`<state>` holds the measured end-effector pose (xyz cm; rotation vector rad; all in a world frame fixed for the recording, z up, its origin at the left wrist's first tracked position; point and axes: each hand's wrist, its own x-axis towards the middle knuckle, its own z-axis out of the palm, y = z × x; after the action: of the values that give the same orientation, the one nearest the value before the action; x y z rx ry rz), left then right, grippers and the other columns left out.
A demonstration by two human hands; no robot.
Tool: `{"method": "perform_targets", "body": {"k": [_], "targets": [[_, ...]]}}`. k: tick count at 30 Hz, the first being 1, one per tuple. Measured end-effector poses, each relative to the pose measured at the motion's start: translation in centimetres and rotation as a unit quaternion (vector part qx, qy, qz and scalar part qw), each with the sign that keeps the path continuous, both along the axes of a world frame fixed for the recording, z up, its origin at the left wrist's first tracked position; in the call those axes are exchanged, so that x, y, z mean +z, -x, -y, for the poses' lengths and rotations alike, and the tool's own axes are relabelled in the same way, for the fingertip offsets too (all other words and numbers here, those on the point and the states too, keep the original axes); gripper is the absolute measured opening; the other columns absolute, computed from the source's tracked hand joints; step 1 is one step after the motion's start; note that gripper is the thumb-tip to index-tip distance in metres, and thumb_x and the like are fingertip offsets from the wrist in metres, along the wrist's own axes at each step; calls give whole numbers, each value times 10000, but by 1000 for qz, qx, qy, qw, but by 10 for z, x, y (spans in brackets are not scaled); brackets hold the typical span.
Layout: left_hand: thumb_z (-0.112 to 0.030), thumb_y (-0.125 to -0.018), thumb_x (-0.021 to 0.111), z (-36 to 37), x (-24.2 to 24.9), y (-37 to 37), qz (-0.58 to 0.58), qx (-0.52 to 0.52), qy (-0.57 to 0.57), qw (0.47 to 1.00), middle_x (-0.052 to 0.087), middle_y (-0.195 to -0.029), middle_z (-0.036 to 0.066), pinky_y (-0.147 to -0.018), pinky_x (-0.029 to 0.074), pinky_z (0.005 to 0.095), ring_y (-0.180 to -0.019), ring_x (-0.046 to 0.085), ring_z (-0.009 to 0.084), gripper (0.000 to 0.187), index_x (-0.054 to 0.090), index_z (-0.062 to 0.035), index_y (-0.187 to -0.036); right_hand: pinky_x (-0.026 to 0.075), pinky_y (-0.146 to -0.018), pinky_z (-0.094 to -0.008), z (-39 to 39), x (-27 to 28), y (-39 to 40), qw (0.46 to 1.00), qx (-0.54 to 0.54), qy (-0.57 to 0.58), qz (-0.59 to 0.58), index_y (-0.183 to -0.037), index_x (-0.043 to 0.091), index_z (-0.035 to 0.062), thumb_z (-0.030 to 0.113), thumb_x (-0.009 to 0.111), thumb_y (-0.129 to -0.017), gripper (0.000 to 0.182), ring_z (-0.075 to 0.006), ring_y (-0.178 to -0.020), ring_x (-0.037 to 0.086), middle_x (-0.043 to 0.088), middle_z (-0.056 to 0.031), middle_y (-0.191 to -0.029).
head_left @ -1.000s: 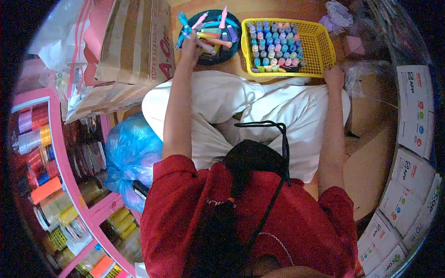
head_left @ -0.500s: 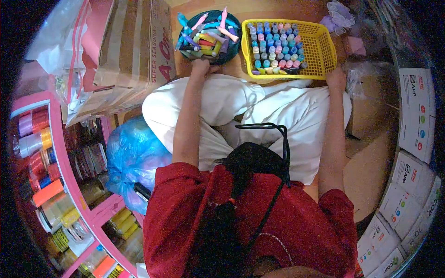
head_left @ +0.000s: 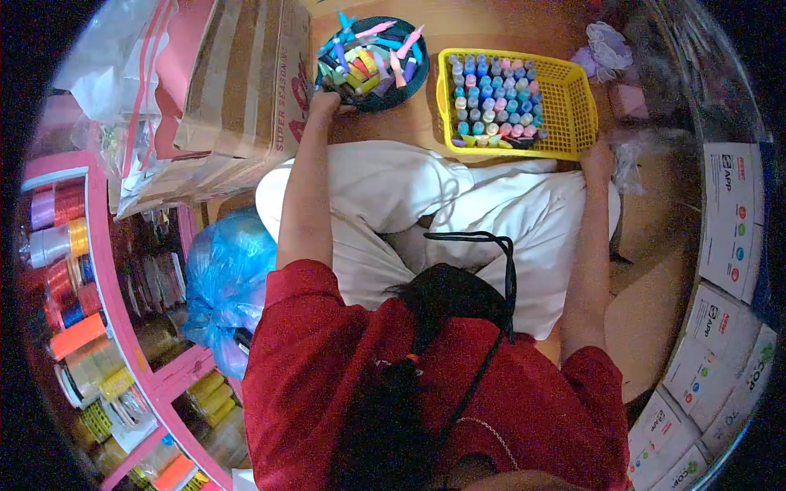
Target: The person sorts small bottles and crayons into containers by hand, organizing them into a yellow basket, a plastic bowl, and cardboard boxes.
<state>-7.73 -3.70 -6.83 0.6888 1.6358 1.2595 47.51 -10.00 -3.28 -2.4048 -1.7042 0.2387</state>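
A round dark green basket at the top centre holds a jumble of slim tubes in blue, pink, yellow and grey. On its near left rim my left hand is closed, with the fingers partly hidden. To the right stands a yellow rectangular plastic basket. Several rows of small capped bottles, mostly blue, teal and pink, stand upright in its left part. My right hand grips the yellow basket's near right corner; its fingertips are hidden.
A large cardboard box and a blue plastic bag flank my left side. Pink shelving with ribbon rolls is further left. Stacked white cartons line the right edge. A lilac mesh puff lies beyond the yellow basket.
My left hand has moved left along the round basket's rim. That basket has turned a little, and its tubes lie differently. My right hand stays at the yellow basket's corner. The view has shifted slightly.
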Motion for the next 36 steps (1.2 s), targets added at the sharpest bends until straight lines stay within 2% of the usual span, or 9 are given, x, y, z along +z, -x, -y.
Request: {"method": "perform_targets", "body": {"k": [3,5,7,12,15,19,22,28,36], "targets": [[51,-672,359,-6,0,14,-12,-75,38,996,550,-980,211,-469,549,377,-707,615,373,455,421,34,-1122,445,-777,-466,-2,-4,-7,1000,15,-9,-4,-1116,484,63,143,519,-726,400,-404,-890,553,574,-246,-960],[25,-680,380,-12,3,18,-193,-147,95,965,572,-953,233,-551,545,390,-797,606,374,428,452,40,-1101,468,-727,-465,-1,-7,-7,999,25,-46,7,-1089,488,35,139,547,-701,406,-407,-824,570,588,-244,-884],[-40,-695,446,-22,-3,30,-413,-213,65,883,587,-846,224,-602,523,408,-808,600,363,248,505,21,-928,482,-700,-466,1,-12,-10,997,34,-65,17,-1087,479,14,136,560,-692,421,-409,-790,579,594,-244,-849],[-115,-741,438,-20,41,12,-448,-177,185,857,573,-938,283,-806,443,451,-927,565,383,329,553,21,-1017,440,-797,-446,2,3,-4,1000,15,3,-10,-1178,441,74,107,544,-704,487,-402,-919,545,580,-217,-995],[-104,-781,438,-15,19,16,-600,-165,112,775,588,-922,259,-781,461,450,-918,571,379,276,557,4,-1005,436,-803,-450,3,-19,-15,995,54,-71,48,-1187,424,78,90,539,-697,504,-400,-928,543,575,-219,-1006],[-46,-817,431,-18,38,-3,-656,-127,165,725,610,-888,207,-713,502,418,-858,604,345,204,585,2,-942,427,-811,-458,3,3,-2,999,-14,35,6,-1186,428,87,80,538,-700,499,-401,-941,537,563,-220,-1035],[-51,-820,437,-35,44,-3,-588,-85,179,784,617,-901,185,-700,512,404,-848,614,321,195,599,6,-913,428,-812,-458,4,14,5,999,-31,22,-10,-1186,428,87,73,538,-702,497,-402,-941,537,558,-224,-1043],[-62,-813,466,-39,56,-6,-600,-60,180,778,623,-907,172,-706,513,407,-849,616,314,190,637,-7,-874,435,-803,-456,5,16,8,999,-27,42,23,-1182,420,28,68,536,-701,497,-400,-919,546,563,-240,-1012],[-66,-780,488,-54,22,30,-661,-187,132,714,608,-899,212,-715,503,425,-830,604,367,173,625,7,-858,446,-777,-460,6,7,0,1000,7,1,31,-1237,395,82,73,537,-701,555,-406,-872,563,591,-239,-938]]}}
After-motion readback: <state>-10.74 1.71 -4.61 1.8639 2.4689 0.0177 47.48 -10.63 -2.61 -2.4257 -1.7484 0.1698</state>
